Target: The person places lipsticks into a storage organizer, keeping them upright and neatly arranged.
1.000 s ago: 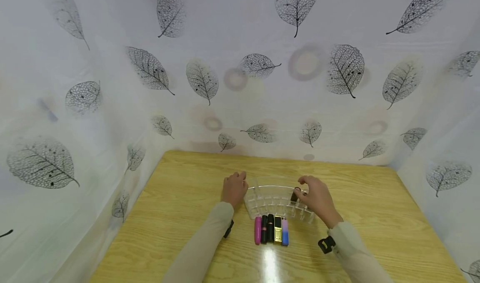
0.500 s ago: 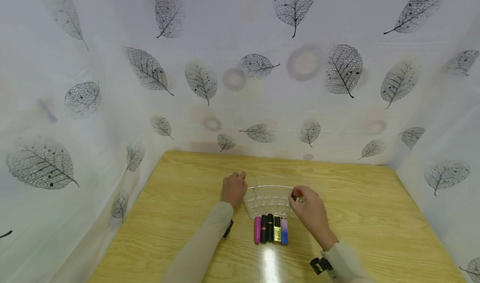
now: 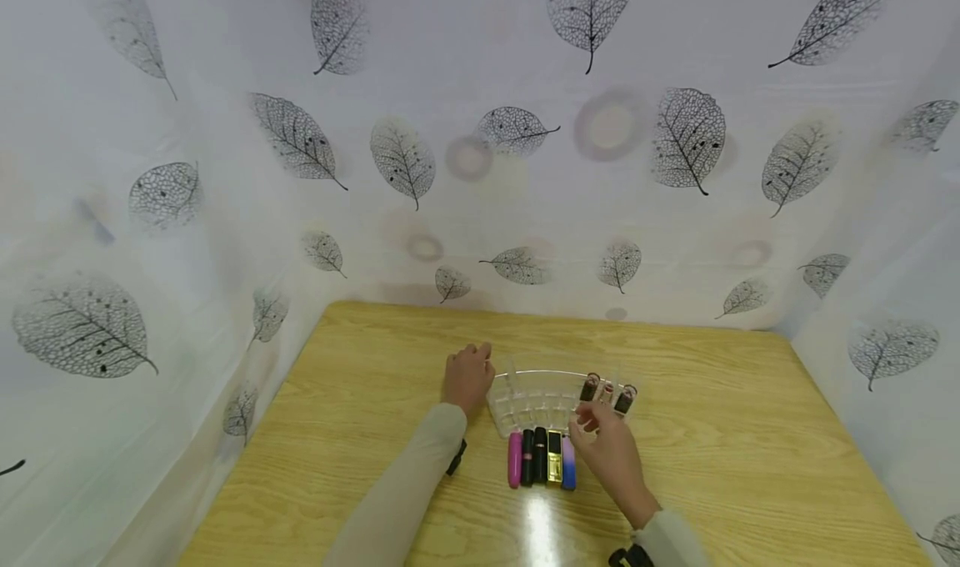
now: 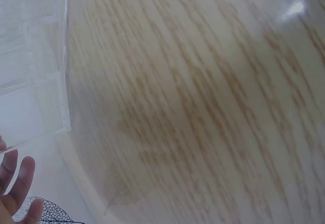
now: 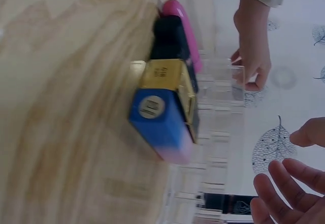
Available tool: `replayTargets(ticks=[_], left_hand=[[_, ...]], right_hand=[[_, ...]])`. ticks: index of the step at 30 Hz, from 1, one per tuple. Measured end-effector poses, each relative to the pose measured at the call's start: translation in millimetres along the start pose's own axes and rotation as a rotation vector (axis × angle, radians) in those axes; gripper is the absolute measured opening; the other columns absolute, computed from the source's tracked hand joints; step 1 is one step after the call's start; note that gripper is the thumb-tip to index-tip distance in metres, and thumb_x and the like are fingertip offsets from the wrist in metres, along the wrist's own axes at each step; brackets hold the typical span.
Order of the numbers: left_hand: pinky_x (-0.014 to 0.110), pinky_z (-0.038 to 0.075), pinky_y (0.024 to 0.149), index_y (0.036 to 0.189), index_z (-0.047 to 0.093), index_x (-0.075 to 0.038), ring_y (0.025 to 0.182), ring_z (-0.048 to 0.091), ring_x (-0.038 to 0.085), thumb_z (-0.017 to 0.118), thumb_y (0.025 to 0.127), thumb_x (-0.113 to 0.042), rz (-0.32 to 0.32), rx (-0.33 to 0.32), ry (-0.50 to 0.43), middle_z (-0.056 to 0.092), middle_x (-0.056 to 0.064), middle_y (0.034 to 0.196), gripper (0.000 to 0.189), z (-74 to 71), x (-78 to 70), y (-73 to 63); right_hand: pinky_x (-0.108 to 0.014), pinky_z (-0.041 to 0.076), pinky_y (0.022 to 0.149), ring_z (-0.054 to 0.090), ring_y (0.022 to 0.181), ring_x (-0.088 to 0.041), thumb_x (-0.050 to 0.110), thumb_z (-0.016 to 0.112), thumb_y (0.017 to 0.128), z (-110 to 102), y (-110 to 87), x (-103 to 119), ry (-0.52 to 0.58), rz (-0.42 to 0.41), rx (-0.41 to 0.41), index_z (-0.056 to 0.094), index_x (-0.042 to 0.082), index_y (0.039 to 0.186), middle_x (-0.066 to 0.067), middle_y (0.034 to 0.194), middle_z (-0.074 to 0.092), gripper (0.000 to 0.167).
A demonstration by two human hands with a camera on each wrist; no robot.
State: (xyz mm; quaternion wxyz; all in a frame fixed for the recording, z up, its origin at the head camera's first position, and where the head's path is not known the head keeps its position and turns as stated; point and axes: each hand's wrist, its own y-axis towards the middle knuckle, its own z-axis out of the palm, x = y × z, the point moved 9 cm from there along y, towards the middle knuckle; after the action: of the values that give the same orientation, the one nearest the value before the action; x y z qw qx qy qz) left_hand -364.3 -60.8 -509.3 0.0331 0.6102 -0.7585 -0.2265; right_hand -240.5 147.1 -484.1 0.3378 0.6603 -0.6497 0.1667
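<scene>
My left hand [image 3: 468, 381] rests at the left end of a clear, curved lipstick organizer [image 3: 534, 373]. In the left wrist view its loosely bent fingers [image 4: 23, 181] spread beside the organizer's corner [image 4: 35, 107]. My right hand [image 3: 611, 454], relaxed and holding nothing, hovers over the organizer's front right edge. Three lipsticks stand in the right-end compartments: a dark one [image 3: 589, 387], a reddish, shiny one [image 3: 607, 393] and another dark one [image 3: 626, 399]. Before the organizer lie a pink lipstick [image 3: 514, 460], two black lipsticks [image 3: 540, 457], a gold-and-black lipstick [image 3: 554, 460] and a blue-to-purple lipstick [image 3: 568, 465], side by side.
The wood-grain table [image 3: 375, 358] extends on both sides of the organizer. A white curtain [image 3: 480, 217] printed with dark leaves hangs behind the table and along its sides. Light glares on the tabletop in front of the lipstick row.
My right hand has moved off the right-end compartments, toward me and slightly left, uncovering the three standing lipsticks. My left hand and the row of lying lipsticks have stayed put.
</scene>
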Motion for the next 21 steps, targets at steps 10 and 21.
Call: replayTargets(ticks=[10,21], left_hand=[[0.038,0.048,0.069,0.089,0.058,-0.015,0.072,0.061,0.02,0.06,0.085,-0.017,0.012,-0.008,-0.003,0.063,0.004,0.081,0.005,-3.9,-1.0,0.2],[0.039,0.048,0.07,0.088,0.057,-0.015,0.072,0.06,0.02,0.06,0.084,-0.016,0.002,-0.004,-0.017,0.061,0.004,0.08,0.005,-0.4,0.0,0.4]], right_hand=[[-0.027,0.046,0.059,0.058,0.067,-0.011,0.016,0.069,0.08,24.6,-9.2,-23.5,0.0,0.105,0.092,0.062,0.005,0.094,-0.002,0.079,0.063,0.019],[-0.029,0.047,0.06,0.061,0.072,-0.014,0.019,0.068,0.081,38.3,-14.7,-35.4,0.001,0.173,0.177,0.058,0.003,0.098,-0.003,0.081,0.063,0.025]])
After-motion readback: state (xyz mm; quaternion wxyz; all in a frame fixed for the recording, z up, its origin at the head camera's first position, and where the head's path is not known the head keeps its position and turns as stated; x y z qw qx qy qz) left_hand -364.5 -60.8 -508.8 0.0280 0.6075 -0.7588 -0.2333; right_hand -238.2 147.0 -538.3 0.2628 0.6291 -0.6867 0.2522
